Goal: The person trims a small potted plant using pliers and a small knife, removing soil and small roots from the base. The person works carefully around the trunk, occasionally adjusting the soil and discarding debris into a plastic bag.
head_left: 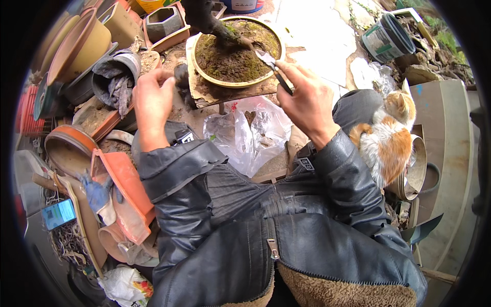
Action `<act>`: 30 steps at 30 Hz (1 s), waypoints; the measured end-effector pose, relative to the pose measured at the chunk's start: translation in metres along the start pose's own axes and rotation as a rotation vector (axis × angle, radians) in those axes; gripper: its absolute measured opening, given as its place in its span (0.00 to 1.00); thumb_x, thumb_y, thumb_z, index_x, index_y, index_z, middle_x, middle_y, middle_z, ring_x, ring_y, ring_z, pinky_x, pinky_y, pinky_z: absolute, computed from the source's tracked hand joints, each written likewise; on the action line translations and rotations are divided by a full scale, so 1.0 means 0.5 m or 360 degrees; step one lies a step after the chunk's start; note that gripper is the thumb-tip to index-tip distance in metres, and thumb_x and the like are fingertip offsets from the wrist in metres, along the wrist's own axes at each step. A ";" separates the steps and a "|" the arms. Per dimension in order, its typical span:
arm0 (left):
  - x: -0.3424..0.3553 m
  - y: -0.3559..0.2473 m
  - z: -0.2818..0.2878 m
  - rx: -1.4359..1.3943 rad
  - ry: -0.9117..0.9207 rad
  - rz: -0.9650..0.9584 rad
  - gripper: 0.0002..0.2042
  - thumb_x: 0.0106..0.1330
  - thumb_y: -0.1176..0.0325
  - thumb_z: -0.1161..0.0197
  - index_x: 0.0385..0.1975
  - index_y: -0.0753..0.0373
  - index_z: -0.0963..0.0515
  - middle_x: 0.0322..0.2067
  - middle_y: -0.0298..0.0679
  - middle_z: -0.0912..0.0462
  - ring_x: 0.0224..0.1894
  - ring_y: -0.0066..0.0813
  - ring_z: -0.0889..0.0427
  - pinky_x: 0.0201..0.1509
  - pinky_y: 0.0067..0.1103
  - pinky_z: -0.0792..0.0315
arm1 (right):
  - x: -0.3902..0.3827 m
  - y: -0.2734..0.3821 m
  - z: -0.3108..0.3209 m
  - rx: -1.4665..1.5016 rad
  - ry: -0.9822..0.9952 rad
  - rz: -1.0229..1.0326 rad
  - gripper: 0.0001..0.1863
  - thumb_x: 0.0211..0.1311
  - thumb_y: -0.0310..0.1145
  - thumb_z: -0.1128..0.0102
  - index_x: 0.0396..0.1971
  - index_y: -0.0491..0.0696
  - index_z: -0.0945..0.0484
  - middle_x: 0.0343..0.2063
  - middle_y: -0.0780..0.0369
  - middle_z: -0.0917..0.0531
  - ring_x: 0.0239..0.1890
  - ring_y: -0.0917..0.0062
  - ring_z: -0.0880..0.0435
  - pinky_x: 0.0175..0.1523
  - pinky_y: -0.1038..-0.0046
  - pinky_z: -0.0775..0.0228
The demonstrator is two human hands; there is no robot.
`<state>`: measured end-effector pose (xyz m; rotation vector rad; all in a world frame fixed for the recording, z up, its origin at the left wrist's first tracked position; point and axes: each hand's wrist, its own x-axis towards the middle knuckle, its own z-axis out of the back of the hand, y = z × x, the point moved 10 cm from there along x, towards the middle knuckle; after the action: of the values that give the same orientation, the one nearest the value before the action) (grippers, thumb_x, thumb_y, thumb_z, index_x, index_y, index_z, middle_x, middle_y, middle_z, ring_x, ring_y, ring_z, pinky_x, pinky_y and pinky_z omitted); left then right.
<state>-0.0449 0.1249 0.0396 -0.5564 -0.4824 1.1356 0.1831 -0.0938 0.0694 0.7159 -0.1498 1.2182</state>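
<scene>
A bonsai tree (pixel 204 23) with a thick dark trunk leans out of mossy soil in an oval cream pot (pixel 197 69). The pot stands on a worn wooden board (pixel 217 94). My right hand (pixel 307 97) is closed round the dark handle of a small spatula (pixel 267 59). Its pale metal blade reaches over the right part of the soil, near the trunk's base. To the left of the pot, my left hand (pixel 153 102) is raised with curled fingers, close to a dark lump (pixel 181 77) beside the board. Whatever it holds, if anything, is hidden.
A clear plastic bag (pixel 248 133) lies below the board. Stacked pots (pixel 84 48), an orange planter (pixel 125 194), a blue glove (pixel 97 194) and a phone (pixel 59 214) crowd the left. An orange-and-white cat (pixel 386 143) sits by my right knee; a bucket (pixel 388 38) lies beyond.
</scene>
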 end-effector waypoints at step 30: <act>0.032 -0.128 -0.085 -0.1047 -0.0322 -0.0734 0.22 0.74 0.65 0.27 0.61 0.74 0.19 0.49 0.50 0.10 0.52 0.36 0.11 0.57 0.28 0.17 | 0.044 -0.001 -0.024 -0.0211 -0.0008 0.0135 0.17 0.56 0.29 0.34 0.48 0.49 0.15 0.35 0.58 0.12 0.40 0.59 0.13 0.43 0.58 0.19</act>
<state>0.0318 0.1128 0.0489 -0.8448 -1.1170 0.5739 0.1885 -0.0694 0.0702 0.6022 -0.2648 1.2748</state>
